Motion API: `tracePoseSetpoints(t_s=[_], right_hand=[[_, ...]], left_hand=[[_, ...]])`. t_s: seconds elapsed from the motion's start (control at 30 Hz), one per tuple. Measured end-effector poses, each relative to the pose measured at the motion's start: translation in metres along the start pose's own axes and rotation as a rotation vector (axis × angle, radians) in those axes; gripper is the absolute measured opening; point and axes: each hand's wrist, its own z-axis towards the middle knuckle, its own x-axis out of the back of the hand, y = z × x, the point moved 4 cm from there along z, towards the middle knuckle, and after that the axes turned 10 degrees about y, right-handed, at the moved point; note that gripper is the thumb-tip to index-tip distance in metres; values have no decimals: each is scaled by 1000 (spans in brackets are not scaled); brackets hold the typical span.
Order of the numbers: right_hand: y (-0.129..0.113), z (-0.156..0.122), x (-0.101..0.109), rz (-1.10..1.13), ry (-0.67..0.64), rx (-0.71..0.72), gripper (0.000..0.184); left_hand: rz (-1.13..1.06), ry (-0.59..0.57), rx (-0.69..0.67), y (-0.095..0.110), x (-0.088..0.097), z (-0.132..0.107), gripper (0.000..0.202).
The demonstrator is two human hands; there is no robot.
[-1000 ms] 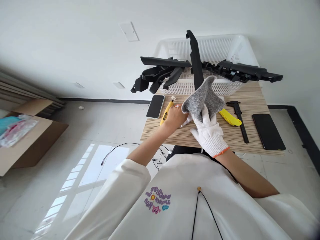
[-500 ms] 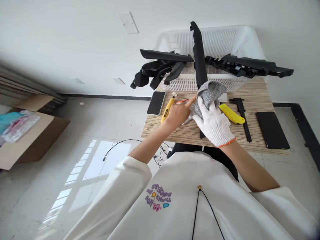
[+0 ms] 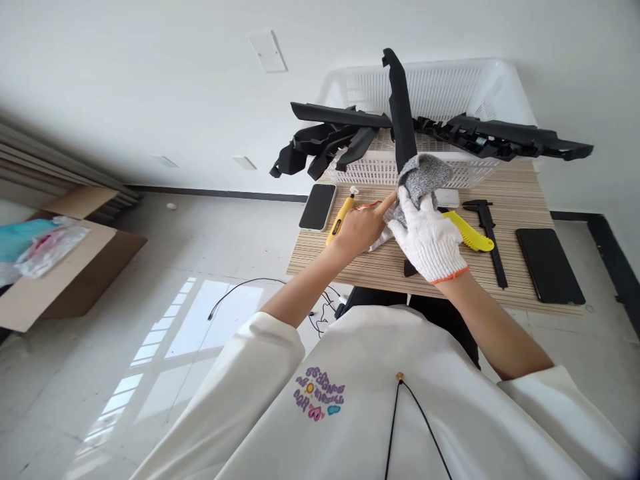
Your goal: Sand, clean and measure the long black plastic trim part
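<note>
A long black plastic trim piece (image 3: 401, 110) runs from near the table's front edge up over the white basket, its hooked far end raised. My left hand (image 3: 361, 230) is bare and grips it from the left, index finger stretched towards it, the other fingers partly hidden. In a white knitted glove with an orange cuff, my right hand (image 3: 429, 240) presses a grey cloth (image 3: 425, 177) round the trim piece. Under my left hand lies another white glove (image 3: 379, 243), mostly covered. A yellow-handled tool (image 3: 341, 219) rests beside my left hand, and a yellow knife (image 3: 469, 232) right of my glove.
Behind the hands stands a white plastic basket (image 3: 450, 71), with black trim parts (image 3: 330, 137) across its left side and more black parts (image 3: 505, 137) on its right. A phone (image 3: 317, 207), black calipers (image 3: 487, 233) and a black phone (image 3: 550, 265) lie on the striped table (image 3: 313, 257).
The view has shifted slightly, so the scene sits a little further right. Both hands keep their places on the trim piece, and the cloth has altered its folds a little.
</note>
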Motion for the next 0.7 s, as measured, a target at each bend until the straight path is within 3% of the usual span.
tracePoseSetpoints(t_s=[0.3, 0.43, 0.53, 0.7], right_hand=[[-2, -1, 4, 18, 75, 3, 70], [-2, -5, 9, 3, 84, -15, 75], [-1, -9, 7, -14, 72, -23, 78], [2, -10, 4, 33, 75, -40, 78]], left_hand=[[-352, 62, -222, -4, -7, -3, 72], [-421, 89, -236, -1, -15, -7, 78], [-501, 30, -196, 3, -18, -8, 81], [-903, -97, -133, 15, -9, -11, 74]])
